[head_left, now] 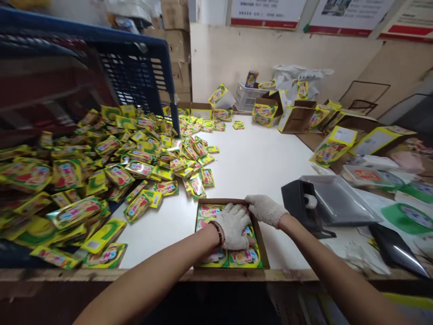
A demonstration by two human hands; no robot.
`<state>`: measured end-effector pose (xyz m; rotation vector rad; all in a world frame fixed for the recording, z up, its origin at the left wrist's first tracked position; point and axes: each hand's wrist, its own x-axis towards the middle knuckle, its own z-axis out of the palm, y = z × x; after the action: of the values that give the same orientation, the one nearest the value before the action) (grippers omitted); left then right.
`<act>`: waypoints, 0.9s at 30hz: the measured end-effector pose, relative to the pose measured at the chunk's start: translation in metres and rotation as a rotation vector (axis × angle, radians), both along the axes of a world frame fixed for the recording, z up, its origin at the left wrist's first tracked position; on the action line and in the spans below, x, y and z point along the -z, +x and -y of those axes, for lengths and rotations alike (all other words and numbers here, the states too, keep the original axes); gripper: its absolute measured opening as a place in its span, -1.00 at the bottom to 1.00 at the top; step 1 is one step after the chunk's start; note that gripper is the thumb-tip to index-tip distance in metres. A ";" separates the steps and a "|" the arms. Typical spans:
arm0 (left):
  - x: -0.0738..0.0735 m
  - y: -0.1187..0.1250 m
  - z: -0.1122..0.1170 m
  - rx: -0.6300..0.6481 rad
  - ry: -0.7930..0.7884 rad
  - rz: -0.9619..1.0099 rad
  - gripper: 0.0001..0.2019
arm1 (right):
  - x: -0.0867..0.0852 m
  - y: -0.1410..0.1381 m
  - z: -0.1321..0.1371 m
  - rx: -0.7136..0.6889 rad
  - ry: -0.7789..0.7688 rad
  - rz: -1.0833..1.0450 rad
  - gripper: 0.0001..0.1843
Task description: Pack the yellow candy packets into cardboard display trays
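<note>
An open shallow cardboard box lies at the table's front edge, filled with small yellow-green printed packs. My left hand, in a white glove with bare fingertips, rests flat on those packs with its fingers spread. At the box's far right corner my right hand, gloved too, has its fingers closed over the cardboard rim. Parts of the packs are hidden under my left hand. Left of the box, a large heap of similar packs spreads over the table.
A blue plastic crate stands tipped at the left, with packs spilling from it. On the right are a black tape dispenser and a clear plastic tray. Opened yellow cartons line the back, near a white basket.
</note>
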<state>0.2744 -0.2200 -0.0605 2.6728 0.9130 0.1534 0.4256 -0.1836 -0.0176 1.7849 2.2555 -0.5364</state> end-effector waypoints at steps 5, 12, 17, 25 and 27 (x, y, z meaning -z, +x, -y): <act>-0.015 -0.078 0.004 -0.305 0.072 0.519 -0.72 | 0.002 0.003 0.008 -0.016 0.087 -0.051 -0.62; 0.012 -0.250 0.018 -1.072 0.279 -0.023 -0.73 | -0.008 -0.071 -0.011 -0.054 0.402 -0.361 -0.67; 0.032 -0.237 0.045 -0.972 0.169 -0.071 -0.75 | -0.007 -0.171 -0.042 -0.151 0.248 -0.122 -0.56; 0.048 -0.223 0.078 -1.210 -0.050 0.403 -0.45 | 0.007 -0.193 -0.060 -0.107 0.089 -0.044 -0.67; 0.042 -0.228 0.085 -1.252 -0.064 0.532 -0.44 | 0.001 -0.178 -0.051 -0.156 0.095 -0.073 -0.72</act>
<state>0.0469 -0.3051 -0.1028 1.4647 2.1048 0.9859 0.2474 -0.1324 -0.0181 1.6368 2.4828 -0.4792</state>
